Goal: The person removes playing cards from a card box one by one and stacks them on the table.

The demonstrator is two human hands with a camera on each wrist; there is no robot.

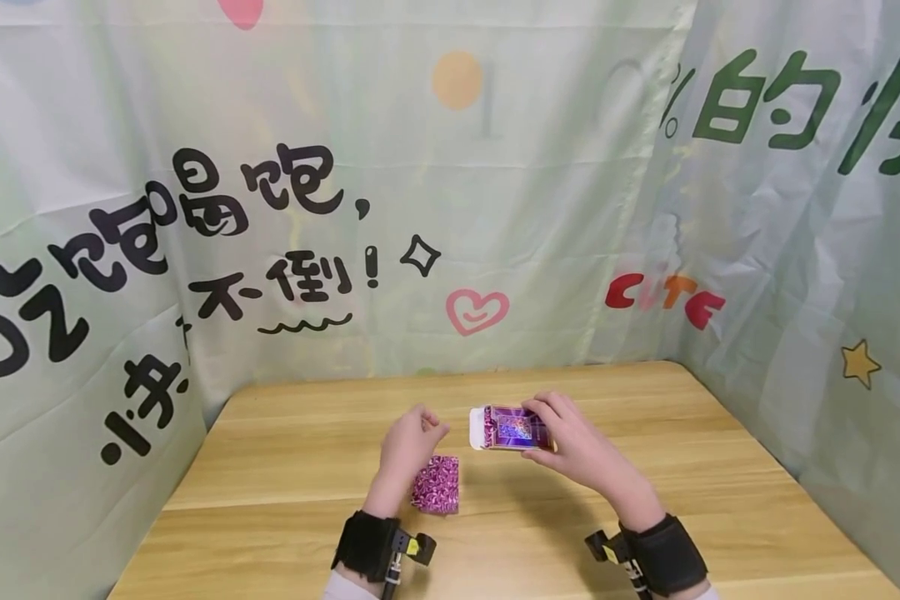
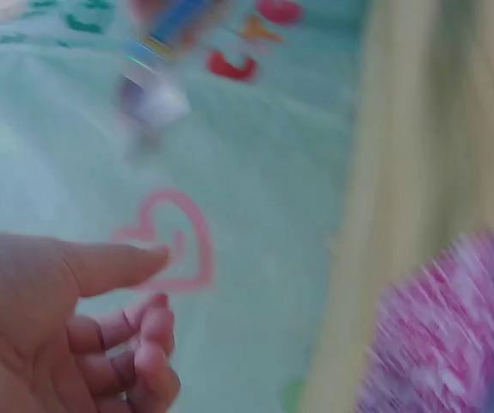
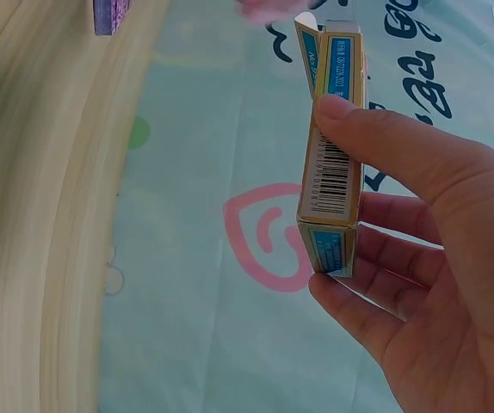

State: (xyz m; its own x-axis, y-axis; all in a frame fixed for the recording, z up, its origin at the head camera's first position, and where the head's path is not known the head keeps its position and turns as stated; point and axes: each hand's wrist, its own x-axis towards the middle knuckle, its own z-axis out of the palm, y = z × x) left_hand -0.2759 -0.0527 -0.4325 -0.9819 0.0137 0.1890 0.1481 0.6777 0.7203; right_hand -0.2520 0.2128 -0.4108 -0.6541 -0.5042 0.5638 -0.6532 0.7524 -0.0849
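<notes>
My right hand (image 1: 570,437) grips a small card box (image 1: 512,427) above the table, thumb on one narrow side and fingers on the other. A white flap stands out at the box's left end. In the right wrist view the box (image 3: 329,163) shows a barcode on its narrow side and a raised flap at the far end. To the left of it, my left hand (image 1: 408,450) hangs in the air with loosely bent fingers and nothing between them. A pink and purple patterned stack, perhaps cards (image 1: 437,485), lies on the table beside the left hand, blurred in the left wrist view.
The wooden table (image 1: 307,467) reaches back to a pale printed curtain (image 1: 390,208), which also closes off the left and right sides. Each wrist wears a black strap with a small camera, the left strap (image 1: 365,546) close to the patterned stack.
</notes>
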